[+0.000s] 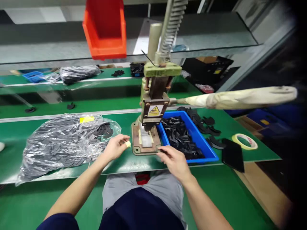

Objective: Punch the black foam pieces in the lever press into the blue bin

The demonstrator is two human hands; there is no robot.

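Green worktop stretched across the front of the bench, its near edge just ahead of the person's lap. The right hand was at the near right corner of the press's base plate, fingers curled closely; something dark showed at the fingertips, but whether it was a gripped part could not be told. The left hand hung just beside the plate's left edge, thumb and fingers slightly parted, with nothing visible between them.

Small black parts filled the blue bin close against the plate's right side; a sleeve or wrist could have caught its rim and spilled them. At left, the loose clear bag lay near enough to snag the left forearm.

Between the hands, a pale fixture block sat beneath the hand press. Fingers reaching there risked a crush if its wrapped lever was knocked down.
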